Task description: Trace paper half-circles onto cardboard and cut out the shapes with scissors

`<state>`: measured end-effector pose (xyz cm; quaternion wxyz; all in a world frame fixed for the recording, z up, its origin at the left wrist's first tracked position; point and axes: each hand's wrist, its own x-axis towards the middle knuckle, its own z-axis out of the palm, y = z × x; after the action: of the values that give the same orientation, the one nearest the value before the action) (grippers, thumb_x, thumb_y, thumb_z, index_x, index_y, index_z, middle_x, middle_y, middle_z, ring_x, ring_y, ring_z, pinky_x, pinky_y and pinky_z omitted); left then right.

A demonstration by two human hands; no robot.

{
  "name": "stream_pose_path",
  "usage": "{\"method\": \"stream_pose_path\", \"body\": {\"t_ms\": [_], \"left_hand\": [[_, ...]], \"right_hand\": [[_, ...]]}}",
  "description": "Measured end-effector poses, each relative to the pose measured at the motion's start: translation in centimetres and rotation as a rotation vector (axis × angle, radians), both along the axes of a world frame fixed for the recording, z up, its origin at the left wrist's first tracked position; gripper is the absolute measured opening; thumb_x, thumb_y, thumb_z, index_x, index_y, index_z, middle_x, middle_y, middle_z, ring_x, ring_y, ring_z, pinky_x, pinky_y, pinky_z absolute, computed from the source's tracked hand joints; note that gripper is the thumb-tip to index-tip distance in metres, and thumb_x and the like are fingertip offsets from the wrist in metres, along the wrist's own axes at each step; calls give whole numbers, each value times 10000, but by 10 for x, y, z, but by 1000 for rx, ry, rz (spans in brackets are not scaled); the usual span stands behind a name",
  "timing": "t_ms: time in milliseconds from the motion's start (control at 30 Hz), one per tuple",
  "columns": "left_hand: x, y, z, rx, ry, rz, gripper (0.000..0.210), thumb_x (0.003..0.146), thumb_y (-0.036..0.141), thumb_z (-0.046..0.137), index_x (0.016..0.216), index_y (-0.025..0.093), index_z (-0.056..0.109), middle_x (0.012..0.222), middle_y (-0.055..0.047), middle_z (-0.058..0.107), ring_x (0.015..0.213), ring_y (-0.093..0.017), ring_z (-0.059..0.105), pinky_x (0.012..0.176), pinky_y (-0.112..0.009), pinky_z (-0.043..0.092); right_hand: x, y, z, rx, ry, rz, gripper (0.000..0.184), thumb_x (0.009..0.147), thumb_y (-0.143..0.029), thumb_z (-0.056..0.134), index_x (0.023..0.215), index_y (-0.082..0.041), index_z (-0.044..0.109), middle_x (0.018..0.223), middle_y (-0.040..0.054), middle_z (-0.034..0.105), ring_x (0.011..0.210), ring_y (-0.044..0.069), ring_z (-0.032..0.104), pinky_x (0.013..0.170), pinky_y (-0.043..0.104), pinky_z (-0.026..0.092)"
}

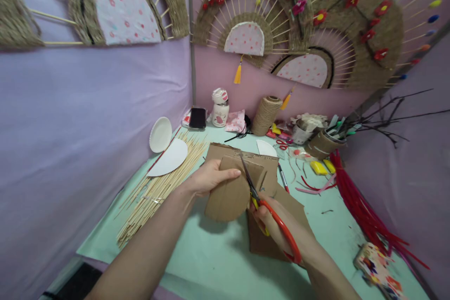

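Observation:
My left hand (pixel 211 177) grips a piece of brown cardboard (pixel 228 199) with a rounded lower edge, its thumb lying across the top face. In my right hand (pixel 269 215) is a pair of scissors (pixel 286 234) with red and yellow handles. The scissor blades point up and away from me, at the right side of the cardboard piece, slightly parted. Whether the lower blade lies beneath the cardboard I cannot tell. Under both hands, larger cardboard sheets (pixel 290 208) rest on the pale green table cover (pixel 218 267).
Thin bamboo sticks (pixel 151 199) and a white paper half-circle (pixel 172 157) lie at left. A twine spool (pixel 267 115) and a white bottle (pixel 220 110) stand behind. Red pipe cleaners (pixel 355 201) and a phone-like patterned object (pixel 378 267) are at right. Dark twigs (pixel 383 124) jut from a pot.

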<state>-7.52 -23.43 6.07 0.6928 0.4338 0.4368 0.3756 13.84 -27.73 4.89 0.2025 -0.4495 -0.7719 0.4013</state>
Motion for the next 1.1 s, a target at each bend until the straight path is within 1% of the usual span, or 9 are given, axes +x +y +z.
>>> {"method": "stream_pose_path", "body": {"t_ms": [200, 333, 500, 600, 700, 800, 967, 1033, 1100], "left_hand": [[5, -1, -7, 6, -10, -48, 381, 657, 420, 752, 952, 189, 685, 930, -53, 729, 798, -201, 666, 731, -311, 501], [8, -1, -9, 7, 1, -61, 382, 656, 426, 749, 950, 189, 689, 920, -54, 730, 779, -204, 668, 719, -317, 506], [8, -2, -8, 10, -2, -99, 368, 663, 401, 749, 955, 187, 688, 924, -50, 729, 795, -198, 663, 727, -302, 501], [8, -2, -7, 10, 5, -109, 365, 664, 401, 748, 956, 189, 690, 928, -47, 730, 804, -198, 662, 733, -300, 498], [7, -3, -6, -4, 6, -105, 369, 653, 409, 754, 944, 191, 692, 912, -42, 733, 789, -198, 663, 723, -297, 499], [5, -3, -4, -12, 21, -102, 371, 652, 408, 757, 943, 188, 690, 912, -45, 732, 778, -192, 663, 705, -285, 500], [1, -3, 0, -25, 15, -109, 343, 653, 390, 764, 913, 181, 687, 888, -45, 728, 745, -178, 659, 678, -279, 502], [1, -3, 1, -36, -3, -99, 330, 645, 388, 772, 884, 177, 684, 855, -42, 726, 724, -173, 656, 666, -280, 500], [0, -2, 2, -41, -34, -62, 323, 646, 392, 772, 865, 173, 680, 838, -42, 725, 722, -172, 656, 674, -287, 498]], "right_hand": [[8, -1, -5, 6, -26, 66, 355, 898, -521, 342, 858, -193, 469, 754, 37, 574, 635, 157, 467, 621, 279, 402], [10, -4, -5, -20, -54, 77, 252, 885, -450, 400, 865, -204, 452, 710, 10, 556, 589, 144, 451, 573, 253, 373], [9, -8, -1, -87, -83, 81, 187, 864, -399, 452, 874, -213, 471, 638, -1, 577, 553, 155, 506, 532, 243, 360], [7, -8, 1, -67, -89, 20, 213, 873, -398, 417, 809, -214, 504, 565, 2, 556, 587, 184, 544, 556, 256, 381], [4, -7, 1, -49, -137, -47, 283, 879, -406, 369, 729, -212, 511, 527, 10, 529, 591, 193, 539, 561, 264, 380], [2, -5, 1, -46, -226, -81, 326, 866, -440, 340, 681, -215, 486, 542, 12, 515, 531, 172, 476, 526, 264, 347], [-2, -3, -1, -44, -293, -129, 371, 837, -483, 321, 570, -226, 330, 508, -7, 423, 475, 131, 337, 472, 253, 261], [-2, -2, -3, -43, -277, -150, 382, 830, -500, 330, 566, -224, 324, 507, -12, 405, 487, 129, 319, 473, 252, 253], [-1, -1, -6, -38, -250, -164, 401, 831, -529, 332, 578, -219, 358, 526, -9, 413, 512, 134, 327, 482, 252, 262]]}}
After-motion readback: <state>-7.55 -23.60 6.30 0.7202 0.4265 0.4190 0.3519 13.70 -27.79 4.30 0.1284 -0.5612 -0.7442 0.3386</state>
